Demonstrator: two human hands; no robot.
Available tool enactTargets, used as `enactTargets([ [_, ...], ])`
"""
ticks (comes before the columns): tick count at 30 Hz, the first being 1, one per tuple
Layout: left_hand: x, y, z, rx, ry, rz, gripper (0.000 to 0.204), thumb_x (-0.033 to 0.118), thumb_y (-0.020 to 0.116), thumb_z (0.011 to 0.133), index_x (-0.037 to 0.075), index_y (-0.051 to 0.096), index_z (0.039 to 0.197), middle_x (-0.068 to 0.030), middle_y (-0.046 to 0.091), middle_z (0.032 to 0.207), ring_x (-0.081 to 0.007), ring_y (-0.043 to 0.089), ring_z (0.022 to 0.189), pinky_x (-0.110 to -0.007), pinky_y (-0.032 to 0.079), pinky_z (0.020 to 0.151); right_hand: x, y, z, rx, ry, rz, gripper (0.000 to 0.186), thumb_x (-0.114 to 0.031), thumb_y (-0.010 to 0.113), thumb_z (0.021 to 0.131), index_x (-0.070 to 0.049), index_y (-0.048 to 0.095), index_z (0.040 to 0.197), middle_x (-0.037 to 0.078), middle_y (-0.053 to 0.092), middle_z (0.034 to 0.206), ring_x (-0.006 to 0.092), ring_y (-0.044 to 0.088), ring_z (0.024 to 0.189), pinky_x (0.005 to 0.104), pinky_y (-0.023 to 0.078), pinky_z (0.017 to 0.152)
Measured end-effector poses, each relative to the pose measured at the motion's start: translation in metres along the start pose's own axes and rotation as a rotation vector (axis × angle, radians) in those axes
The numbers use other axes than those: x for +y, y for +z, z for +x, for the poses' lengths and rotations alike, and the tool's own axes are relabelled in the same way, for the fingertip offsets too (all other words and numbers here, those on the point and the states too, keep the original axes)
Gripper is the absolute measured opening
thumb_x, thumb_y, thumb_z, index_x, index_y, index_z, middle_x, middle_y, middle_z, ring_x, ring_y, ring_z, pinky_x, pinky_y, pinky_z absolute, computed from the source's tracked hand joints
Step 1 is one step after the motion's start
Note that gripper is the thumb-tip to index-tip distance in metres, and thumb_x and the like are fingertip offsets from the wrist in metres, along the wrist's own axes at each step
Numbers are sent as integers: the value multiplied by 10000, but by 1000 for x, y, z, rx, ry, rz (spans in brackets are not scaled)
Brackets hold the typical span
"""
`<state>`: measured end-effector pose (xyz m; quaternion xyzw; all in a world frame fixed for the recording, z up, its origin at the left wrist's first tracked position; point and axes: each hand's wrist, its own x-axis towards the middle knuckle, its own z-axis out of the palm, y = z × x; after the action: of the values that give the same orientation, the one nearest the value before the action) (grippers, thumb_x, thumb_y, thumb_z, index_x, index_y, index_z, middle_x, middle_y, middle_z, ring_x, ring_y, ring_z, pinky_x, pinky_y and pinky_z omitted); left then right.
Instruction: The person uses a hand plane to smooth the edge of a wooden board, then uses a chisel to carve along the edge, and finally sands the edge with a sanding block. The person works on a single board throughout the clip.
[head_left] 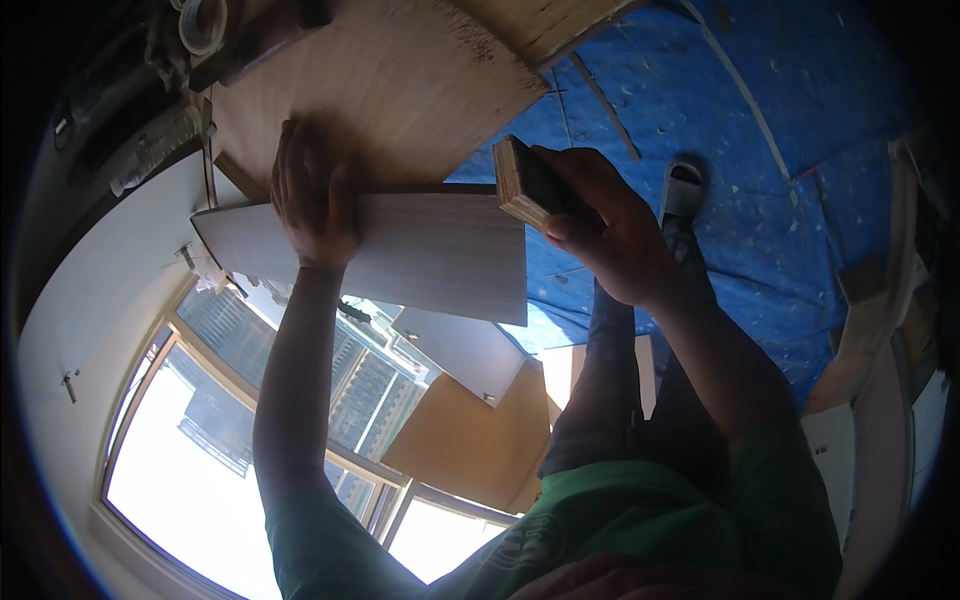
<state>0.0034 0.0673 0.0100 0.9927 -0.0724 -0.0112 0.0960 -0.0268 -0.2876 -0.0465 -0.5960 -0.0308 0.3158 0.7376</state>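
A long board point(430, 250) with a pale grey wood-grain face stands on edge against the brown wooden worktop point(400, 90). My left hand point(315, 210) lies over its upper edge, thumb and fingers around that edge, steadying it; the fingertips reach over the worktop side and are partly in shadow. Near the board's right end, my right hand point(615, 225) is closed around a small thick block point(512, 182). Layered plywood shows on the block's end, and its long side is dark. The block is just above the board's top corner; whether they touch I cannot tell.
A blue sheet point(800, 260) covers the floor, with thin wood strips lying on it. Tape rolls point(203, 25) and a clear plastic bottle point(160, 150) are at the upper left. Panels point(470, 430) lean by the bright window. My slippered foot point(684, 185) stands on the sheet.
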Motion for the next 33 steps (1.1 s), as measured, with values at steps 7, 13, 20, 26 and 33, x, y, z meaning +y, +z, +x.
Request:
enactTargets([
  [7,2,-1,0,15,11,-8,651,413,572,1033,-28,490,1506,-240,506,1551,-413,470,1448,-509,352,1191,-12,-41,-4,-103,152,86,650,-414,638,1032,-49,498,1552,104,608,1221,183,648,1066,339,542,930],
  [13,4,0,2,16,2,10,641,412,579,1029,-6,498,1508,-229,509,1552,-410,475,1444,-510,354,1191,-29,-19,8,-126,-119,-238,523,-275,686,1020,-90,576,1496,94,603,1118,203,628,965,346,537,852],
  [20,0,0,0,26,18,27,638,416,578,1027,-1,504,1504,-222,517,1547,-411,487,1435,-506,367,1184,-50,-51,8,-179,152,-164,428,-273,626,1067,-103,623,1459,105,626,972,187,622,836,345,526,780],
  [26,1,0,2,34,28,23,636,412,583,1025,-3,507,1501,-219,523,1543,-405,488,1435,-505,368,1183,-62,-38,14,-265,52,-328,428,-300,605,1077,-97,627,1453,102,633,976,185,635,853,346,520,785],
  [33,2,0,1,-6,-13,34,657,404,595,1020,-7,487,1520,-224,509,1556,-402,470,1452,-502,351,1199,-57,-42,24,-242,132,-462,433,-319,592,1080,-86,630,1443,96,626,972,193,636,879,359,527,803],
])
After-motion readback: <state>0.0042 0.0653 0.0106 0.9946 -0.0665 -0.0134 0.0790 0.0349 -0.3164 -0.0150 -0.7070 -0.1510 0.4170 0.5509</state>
